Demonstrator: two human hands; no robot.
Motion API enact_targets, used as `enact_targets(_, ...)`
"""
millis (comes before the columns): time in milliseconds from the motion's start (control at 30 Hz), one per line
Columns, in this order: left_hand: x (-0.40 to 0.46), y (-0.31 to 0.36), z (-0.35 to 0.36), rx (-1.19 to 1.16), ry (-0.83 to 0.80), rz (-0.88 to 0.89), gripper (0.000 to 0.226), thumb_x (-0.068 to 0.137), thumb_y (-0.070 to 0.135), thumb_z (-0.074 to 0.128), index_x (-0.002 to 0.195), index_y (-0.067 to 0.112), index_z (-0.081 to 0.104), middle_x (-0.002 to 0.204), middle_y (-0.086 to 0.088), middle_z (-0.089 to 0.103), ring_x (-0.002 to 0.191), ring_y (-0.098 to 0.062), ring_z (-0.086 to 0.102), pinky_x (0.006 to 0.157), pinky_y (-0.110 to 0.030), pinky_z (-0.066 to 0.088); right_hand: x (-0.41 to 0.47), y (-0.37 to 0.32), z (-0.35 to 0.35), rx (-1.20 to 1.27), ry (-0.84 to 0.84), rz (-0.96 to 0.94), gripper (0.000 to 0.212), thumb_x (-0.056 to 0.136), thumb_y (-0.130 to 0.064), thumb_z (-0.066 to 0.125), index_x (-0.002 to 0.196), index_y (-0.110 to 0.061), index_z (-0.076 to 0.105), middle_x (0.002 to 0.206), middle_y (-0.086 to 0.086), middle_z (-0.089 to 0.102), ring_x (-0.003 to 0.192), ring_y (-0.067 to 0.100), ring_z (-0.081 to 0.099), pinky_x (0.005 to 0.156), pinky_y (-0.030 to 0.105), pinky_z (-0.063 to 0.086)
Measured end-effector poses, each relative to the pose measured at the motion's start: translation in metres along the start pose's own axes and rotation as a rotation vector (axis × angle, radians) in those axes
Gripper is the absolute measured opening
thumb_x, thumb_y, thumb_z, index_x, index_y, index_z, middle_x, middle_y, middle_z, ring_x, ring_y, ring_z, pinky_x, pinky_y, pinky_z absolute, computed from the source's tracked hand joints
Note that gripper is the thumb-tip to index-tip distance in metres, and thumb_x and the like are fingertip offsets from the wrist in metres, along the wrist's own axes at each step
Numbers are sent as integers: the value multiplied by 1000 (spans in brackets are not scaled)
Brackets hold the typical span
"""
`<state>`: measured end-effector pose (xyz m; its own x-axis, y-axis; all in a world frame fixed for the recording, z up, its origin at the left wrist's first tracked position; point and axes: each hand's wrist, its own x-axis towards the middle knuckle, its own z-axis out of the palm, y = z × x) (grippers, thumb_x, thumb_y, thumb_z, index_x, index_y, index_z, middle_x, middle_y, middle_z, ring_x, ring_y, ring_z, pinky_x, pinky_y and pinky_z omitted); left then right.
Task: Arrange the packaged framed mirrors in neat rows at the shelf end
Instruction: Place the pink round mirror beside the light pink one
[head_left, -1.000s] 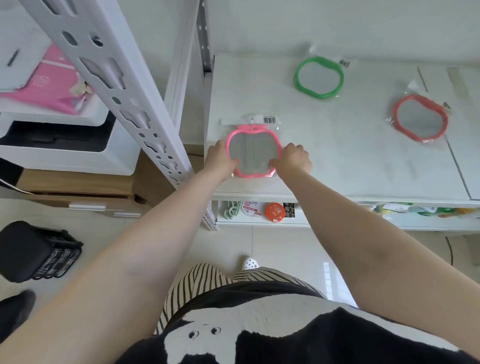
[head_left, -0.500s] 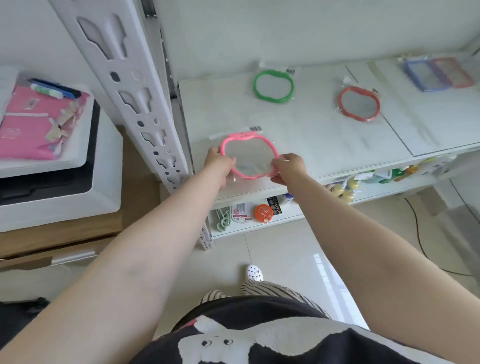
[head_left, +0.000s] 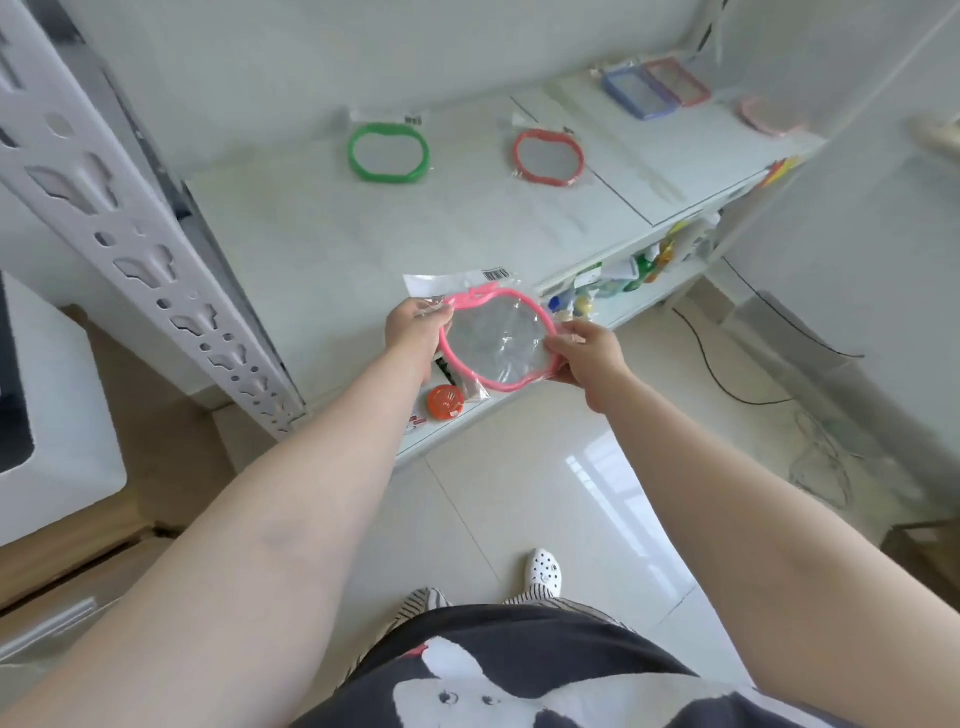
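A pink-framed mirror (head_left: 496, 340) in a clear bag with a barcode header hangs in the air at the white shelf's (head_left: 322, 249) front edge. My left hand (head_left: 415, 327) grips its left rim and my right hand (head_left: 584, 351) pinches its right rim. A green-framed mirror (head_left: 388, 152) and a red-framed mirror (head_left: 548, 157) lie flat farther back on the shelf. At the far right end lie a blue rectangular mirror (head_left: 638, 92), a red rectangular one (head_left: 678, 82) beside it, and a pale pink one (head_left: 771, 115).
A perforated white upright (head_left: 130, 239) stands at the left end of the shelf. The lower shelf holds an orange disc (head_left: 445, 400) and several small packaged goods (head_left: 631, 270). A black cable (head_left: 727, 374) trails over the tiled floor on the right.
Both hands have lifted the pink mirror off the shelf and drawn it out past the front edge. The view has swung right, showing more of the shelf's far end.
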<state>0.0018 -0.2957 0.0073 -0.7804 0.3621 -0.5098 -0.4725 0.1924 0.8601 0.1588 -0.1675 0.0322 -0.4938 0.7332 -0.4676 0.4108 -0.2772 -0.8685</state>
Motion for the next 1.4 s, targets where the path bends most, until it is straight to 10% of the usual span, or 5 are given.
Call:
enact_targets(167,-5,-6,51,124,16,39,18,80,12,71,68,20,61,75,-4,66,77,-22,64,86,-38,56,4,8,-48,48,38,38,34,87,-1,66,121,0,61,84,11,64,65,22,66,53,29,61)
enact_targets(300,-10,-7,105,200,37,49,22,80,11,67,63,21,57,69,-4,63,68,-23,60,52,-24,51,18,12,-96,65,29,72,26,90,-3,62,116,0,62,86,13,64,67,24,66,53,28,61)
enact_targets(633,-19,-53,282,346,25,43,16,81,24,69,89,10,67,97,-15,73,94,-33,70,86,-43,56,79,41,-260,73,60,122,35,82,13,58,116,6,59,96,21,59,68,26,63,49,26,59)
enact_targets(1400,74,11,554,464,-142,73,26,84,16,69,107,4,67,103,-10,72,96,-27,68,80,-32,55,268,-27,-442,99,268,178,52,80,11,63,129,-4,57,114,19,64,81,30,71,60,32,63)
